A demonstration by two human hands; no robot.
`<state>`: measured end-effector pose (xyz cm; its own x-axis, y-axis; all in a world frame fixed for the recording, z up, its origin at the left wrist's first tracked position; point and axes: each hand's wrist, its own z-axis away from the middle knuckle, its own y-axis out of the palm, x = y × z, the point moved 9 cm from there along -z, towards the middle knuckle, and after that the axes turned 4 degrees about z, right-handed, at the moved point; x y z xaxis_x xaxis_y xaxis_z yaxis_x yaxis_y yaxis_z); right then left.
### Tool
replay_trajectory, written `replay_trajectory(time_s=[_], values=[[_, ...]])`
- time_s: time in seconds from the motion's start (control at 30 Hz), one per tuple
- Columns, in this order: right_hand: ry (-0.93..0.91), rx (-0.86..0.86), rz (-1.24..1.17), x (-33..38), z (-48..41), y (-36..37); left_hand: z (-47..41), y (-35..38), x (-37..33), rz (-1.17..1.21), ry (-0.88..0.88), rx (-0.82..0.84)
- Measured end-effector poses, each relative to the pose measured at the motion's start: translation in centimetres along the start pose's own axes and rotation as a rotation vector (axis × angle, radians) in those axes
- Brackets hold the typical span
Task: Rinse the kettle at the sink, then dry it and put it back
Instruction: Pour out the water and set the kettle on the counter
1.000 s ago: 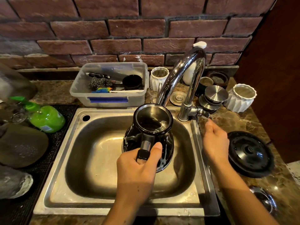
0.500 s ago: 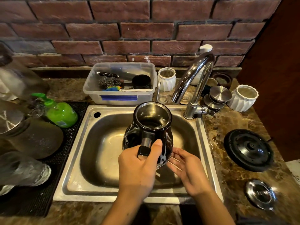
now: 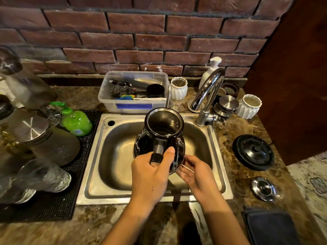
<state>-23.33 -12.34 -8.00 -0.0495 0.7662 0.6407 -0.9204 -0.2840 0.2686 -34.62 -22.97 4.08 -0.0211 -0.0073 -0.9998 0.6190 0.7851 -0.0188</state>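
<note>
Head view, from left to right: blurred glass jars [image 3: 44, 175] lie and stand on a black mat [image 3: 58, 206] at the far left of the marbled counter [image 3: 247, 175], with a green soap bottle [image 3: 77, 122] at the mat's back edge. Behind the sink, against the brick wall, a clear plastic tub [image 3: 134, 105] holds a steel scourer, a dark cup and some utensils. The steel sink [image 3: 99, 175] fills the middle. Above its basin the black kettle [image 3: 162, 137] is held clear of the bottom, lid off, its open mouth tilted toward the camera so the shiny inside shows; streaks of water or foam run down its dark body. The left hand [image 3: 150, 175] is wrapped around the kettle's handle, thumb pressed along the top near the metal collar. The right hand [image 3: 196, 174] sits just beside the kettle's lower right side, fingers loosely spread and slightly curled, holding nothing; whether the fingertips touch the body cannot be told. The chrome tap [image 3: 207, 96] arches at the sink's back right corner, with no stream visible from it. White ribbed pots [image 3: 249, 106] stand near it. Farther right, the black kettle base [image 3: 254, 152] lies on the counter, a round shiny lid [image 3: 263, 188] nearer the camera, and a dark cloth [image 3: 270, 227] at the lower right edge.
</note>
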Motion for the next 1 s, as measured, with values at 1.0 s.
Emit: replay_trajectory(time_s=[1.0], values=[[-0.061, 0.038, 0.094, -0.8, 11.9, -3.1, 12.4, -1.7, -4.9, 0.024, 0.089, -0.034]])
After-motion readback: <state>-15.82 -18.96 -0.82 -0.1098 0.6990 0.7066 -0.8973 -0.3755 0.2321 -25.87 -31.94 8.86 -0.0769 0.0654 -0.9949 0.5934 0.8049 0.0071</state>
